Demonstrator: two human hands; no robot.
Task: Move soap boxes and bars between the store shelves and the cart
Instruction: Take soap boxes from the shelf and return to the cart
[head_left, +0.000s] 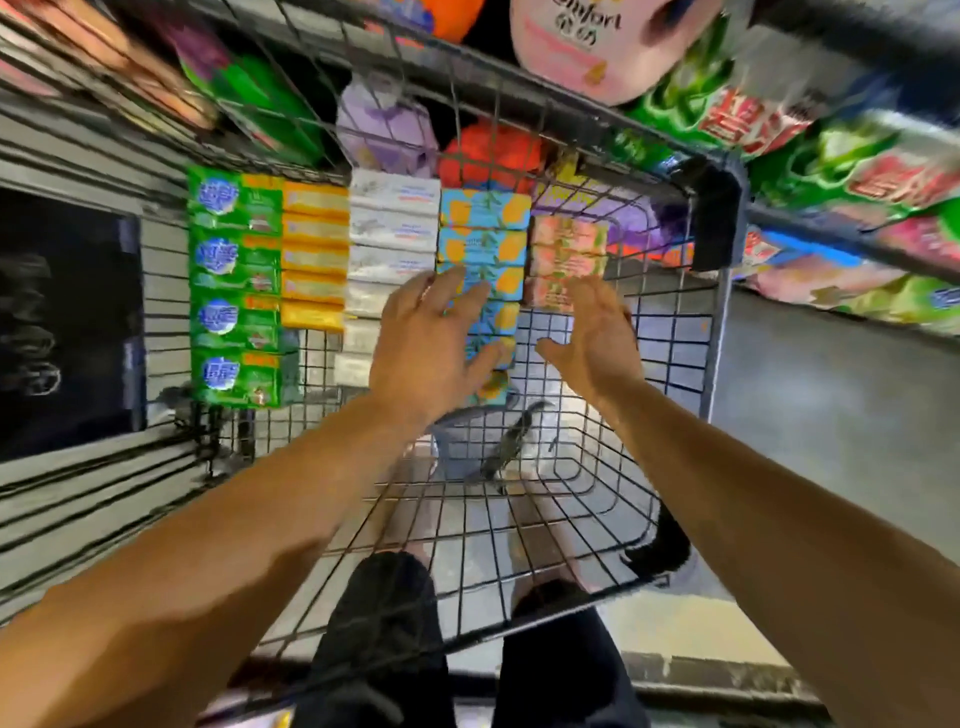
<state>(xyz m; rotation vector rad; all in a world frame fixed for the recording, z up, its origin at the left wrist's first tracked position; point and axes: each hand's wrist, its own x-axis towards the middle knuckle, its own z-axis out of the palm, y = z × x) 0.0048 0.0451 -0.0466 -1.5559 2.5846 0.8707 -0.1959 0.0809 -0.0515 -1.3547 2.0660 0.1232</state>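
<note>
Soap boxes lie in rows on the floor of the wire cart (571, 499): green boxes (234, 291), orange bars (314, 260), white boxes (392, 228), blue-and-orange boxes (485, 228) and pink boxes (566, 249). My left hand (431, 343) lies over the blue-and-orange row with its fingers spread and straight, touching the boxes. My right hand (597, 338) hovers with its fingers extended just below the pink stack, over bare wire. Neither hand holds a box.
Store shelves with green and pink packages (857, 171) run along the right. A pink softener pouch (602, 47), a purple pack (384, 124) and an orange item (488, 156) show past the cart's far end. Grey floor (831, 415) lies to the right.
</note>
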